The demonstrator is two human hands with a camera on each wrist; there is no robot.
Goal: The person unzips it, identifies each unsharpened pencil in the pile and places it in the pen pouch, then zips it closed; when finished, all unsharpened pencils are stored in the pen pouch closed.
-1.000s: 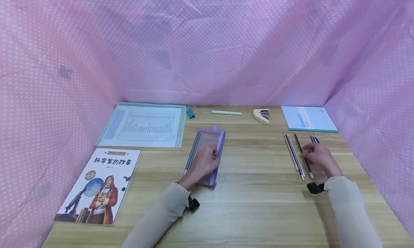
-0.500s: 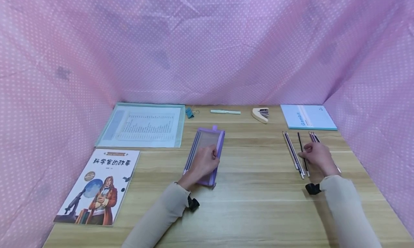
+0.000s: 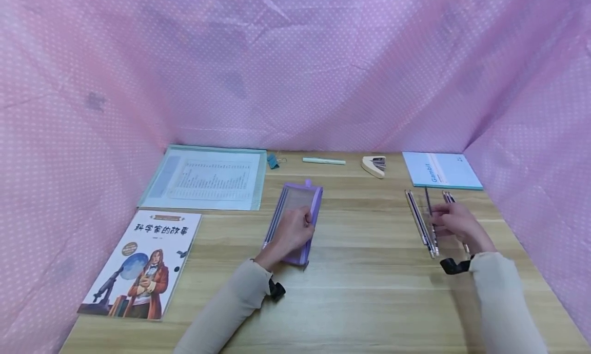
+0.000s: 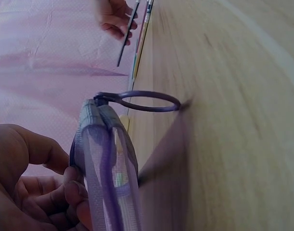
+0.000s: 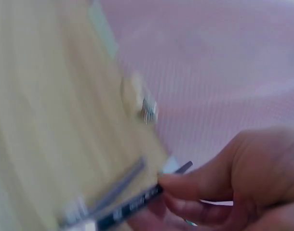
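Note:
A purple mesh pencil case [image 3: 302,194] with pencils visible inside lies mid-table. My left hand [image 3: 292,230] is over it, fingers curled; in the left wrist view they grip the edge of the case [image 4: 108,163], near its dark ring [image 4: 149,100]. My right hand [image 3: 458,224] pinches a black pencil [image 5: 132,207] between thumb and fingers. In the left wrist view this pencil [image 4: 126,38] hangs tilted, apart from the tabletop. Left of the hand lie striped pencils [image 3: 417,216] side by side. Further pencils [image 3: 448,196] lie partly hidden under the right hand.
Along the back are a document folder [image 3: 208,178], a blue binder clip [image 3: 272,161], a pale green pen [image 3: 323,160], a cream stapler [image 3: 373,166] and a blue notebook [image 3: 440,170]. An illustrated book [image 3: 143,267] lies at left. Pink dotted cloth [image 3: 295,77] encloses the table.
The black pencil has shifted beside the striped pencils and risen from the table in my right hand, which now lifts slightly. The left hand and pencil case stay put.

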